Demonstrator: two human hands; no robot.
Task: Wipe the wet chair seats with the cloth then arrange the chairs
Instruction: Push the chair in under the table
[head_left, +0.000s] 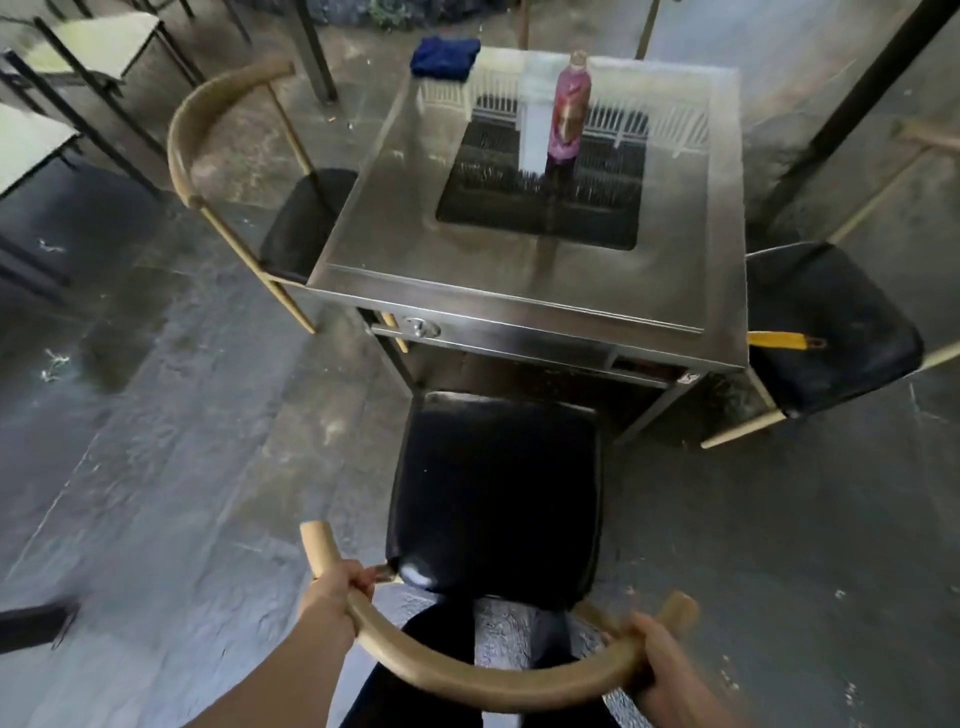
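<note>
Both hands wrapped around the curved backrest (483, 686) at bottom centre: left hand (340, 582) near its left end, right hand (657, 660) near its right, equally close. Black seat (498, 493) stretching straight ahead up-frame, front edge just short of the steel bench (519, 291). Blue cloth (445, 57) folded on the far upper-left bench corner, well apart from either hand.

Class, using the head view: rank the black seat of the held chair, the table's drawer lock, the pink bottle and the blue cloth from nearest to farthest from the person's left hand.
From the left hand:
1. Black seat, just beside the hand.
2. Drawer lock, on the table's near front.
3. Pink bottle, standing mid-table.
4. Blue cloth, at the table's far left corner.
</note>
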